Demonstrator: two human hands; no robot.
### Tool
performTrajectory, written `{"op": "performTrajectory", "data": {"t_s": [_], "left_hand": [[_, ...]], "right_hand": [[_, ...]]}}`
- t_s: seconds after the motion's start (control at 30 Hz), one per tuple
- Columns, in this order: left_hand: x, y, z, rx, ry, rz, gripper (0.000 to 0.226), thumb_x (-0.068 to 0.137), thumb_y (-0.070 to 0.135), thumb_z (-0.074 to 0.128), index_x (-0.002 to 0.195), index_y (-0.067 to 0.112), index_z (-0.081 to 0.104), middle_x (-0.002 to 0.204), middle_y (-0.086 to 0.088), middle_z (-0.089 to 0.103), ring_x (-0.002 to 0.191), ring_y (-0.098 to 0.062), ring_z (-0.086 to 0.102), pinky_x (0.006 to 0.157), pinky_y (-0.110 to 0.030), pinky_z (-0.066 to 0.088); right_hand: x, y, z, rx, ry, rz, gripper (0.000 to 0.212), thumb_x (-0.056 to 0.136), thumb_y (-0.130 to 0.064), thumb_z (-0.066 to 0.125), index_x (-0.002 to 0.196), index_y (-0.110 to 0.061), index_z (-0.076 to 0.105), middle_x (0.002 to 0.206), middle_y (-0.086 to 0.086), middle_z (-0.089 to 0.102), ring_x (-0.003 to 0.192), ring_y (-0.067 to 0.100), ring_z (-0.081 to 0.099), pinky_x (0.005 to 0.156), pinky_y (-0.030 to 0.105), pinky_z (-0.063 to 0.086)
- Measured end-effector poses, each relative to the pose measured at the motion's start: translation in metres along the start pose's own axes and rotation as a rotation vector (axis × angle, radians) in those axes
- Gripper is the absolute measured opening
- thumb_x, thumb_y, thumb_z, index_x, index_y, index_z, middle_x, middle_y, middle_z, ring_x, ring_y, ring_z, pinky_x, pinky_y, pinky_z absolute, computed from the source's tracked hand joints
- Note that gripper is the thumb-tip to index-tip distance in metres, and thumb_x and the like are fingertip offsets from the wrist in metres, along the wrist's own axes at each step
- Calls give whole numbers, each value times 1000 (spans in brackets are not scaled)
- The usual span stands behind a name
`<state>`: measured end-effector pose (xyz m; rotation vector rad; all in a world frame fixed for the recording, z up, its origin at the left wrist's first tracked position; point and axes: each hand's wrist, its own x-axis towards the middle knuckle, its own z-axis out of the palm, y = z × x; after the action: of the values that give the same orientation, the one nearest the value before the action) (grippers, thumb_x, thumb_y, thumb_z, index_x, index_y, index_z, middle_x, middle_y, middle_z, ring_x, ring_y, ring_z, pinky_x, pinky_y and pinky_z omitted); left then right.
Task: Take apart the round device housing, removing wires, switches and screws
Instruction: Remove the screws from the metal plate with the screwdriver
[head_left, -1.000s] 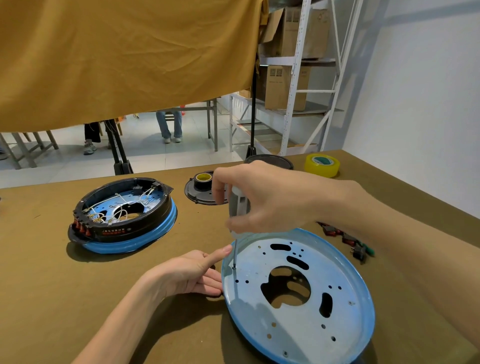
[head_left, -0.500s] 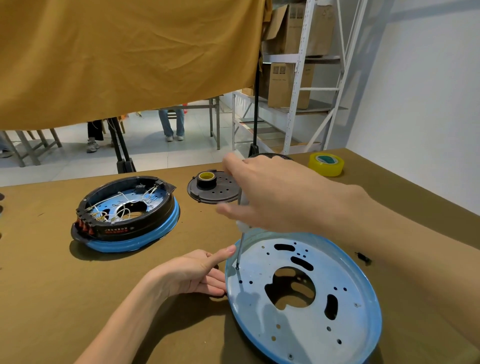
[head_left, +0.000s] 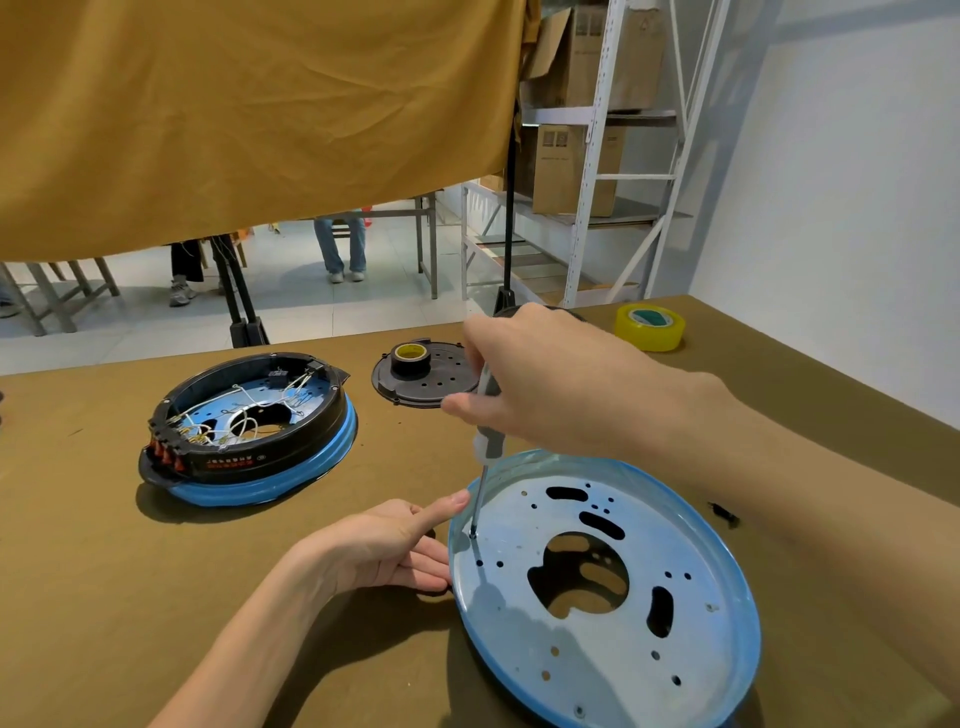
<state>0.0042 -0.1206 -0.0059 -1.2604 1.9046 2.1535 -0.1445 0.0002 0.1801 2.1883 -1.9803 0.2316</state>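
Compared with a second ago, my right hand (head_left: 545, 384) is sitting higher on the screwdriver (head_left: 487, 441), fingers re-gripping the handle, while the left hand (head_left: 387, 545) is staying put at the rim. I am working on the blue base plate (head_left: 691, 613) in the lower right of the frame; it is lying tilted on the tabletop (head_left: 104, 597). The other round housing (head_left: 249, 431), wires and red switches not yet out, is waiting at centre left.

Risks as I judge them: the tip, standing in a screw (head_left: 472, 534) near the plate's left edge, could cam out if I am leaning off-axis, and it would be skidding toward my left thumb, which is lying just beside the shaft. The tilted plate could also be rocking under pressure, and a freed screw could be rolling away.

Right grip is holding the handle from above, wrist arched, shaft nearly upright. Left grip is pinching the rim, thumb on top and fingers under the edge.
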Motion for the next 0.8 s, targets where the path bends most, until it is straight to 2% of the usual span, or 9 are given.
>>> {"op": "performTrajectory", "data": {"t_s": [0.07, 0.13, 0.2, 0.3, 0.4, 0.47, 0.6, 0.7, 0.8], "left_hand": [[0, 1, 0, 3, 4, -3, 143, 46, 74, 81, 156, 3, 25, 109, -21, 77, 96, -28, 78, 98, -44, 59], [1, 1, 1, 7, 7, -8, 145, 44, 74, 80, 157, 4, 24, 109, -21, 78, 97, -28, 78, 97, -43, 60], [2, 1, 0, 7, 0, -5, 145, 43, 75, 81, 157, 3, 27, 110, -21, 77, 101, -29, 77, 100, -45, 58], [3, 0, -1, 5, -8, 5, 156, 34, 80, 88, 156, 3, 29, 110, -22, 77, 100, -30, 77, 99, -45, 58], [4, -2, -1, -6, -6, 5, 160, 29, 80, 90, 155, 2, 29, 105, -21, 78, 90, -26, 78, 95, -42, 60], [5, -3, -2, -15, -4, 8, 158, 31, 80, 90, 155, 3, 29, 102, -20, 78, 88, -25, 79, 90, -40, 62], [3, -2, -2, -12, 3, 16, 150, 34, 82, 88, 150, 2, 36, 108, -20, 78, 99, -28, 78, 88, -38, 63], [1, -1, -3, -25, 32, 26, 134, 43, 79, 85, 143, 0, 43, 108, -21, 78, 100, -29, 78, 91, -40, 62], [-2, -1, -6, -61, 71, 36, 119, 57, 73, 81, 142, -2, 45, 97, -18, 79, 84, -25, 79, 79, -36, 63]], "right_hand": [[-1, 3, -5, 184, -76, -37, 28, 92, -36, 72, 110, -23, 55, 86, -5, 61, 78, 12, 59, 67, 38, 55], [-3, 5, -12, 353, -220, -60, 44, 84, -20, 80, 117, -28, 53, 90, -9, 67, 84, 8, 62, 70, 36, 57], [-5, 5, -14, 398, -278, -63, 55, 78, -15, 83, 120, -31, 51, 93, -8, 68, 87, 8, 64, 70, 36, 58], [-6, -1, -8, 229, -125, -55, 36, 87, -38, 77, 112, -29, 53, 81, -11, 63, 76, 8, 61, 57, 28, 49], [-2, -1, 0, 41, 36, -2, 39, 94, -60, 60, 101, -22, 54, 78, -5, 61, 70, 16, 61, 60, 36, 55], [-1, 3, 1, 169, 17, 34, 33, 94, -53, 65, 102, -22, 57, 81, -5, 64, 73, 15, 64, 66, 39, 58], [1, 25, -3, 388, 93, 145, 19, 90, -44, 72, 92, -27, 62, 80, -9, 66, 70, 6, 65, 57, 24, 53], [-2, 50, 2, 561, 221, 272, 24, 92, -41, 71, 86, -18, 69, 74, -4, 69, 60, 6, 68, 49, 19, 51], [-12, 79, 16, 680, 272, 416, 33, 93, -42, 72, 82, -11, 72, 59, -1, 69, 43, 4, 60, 43, 15, 43]]}}
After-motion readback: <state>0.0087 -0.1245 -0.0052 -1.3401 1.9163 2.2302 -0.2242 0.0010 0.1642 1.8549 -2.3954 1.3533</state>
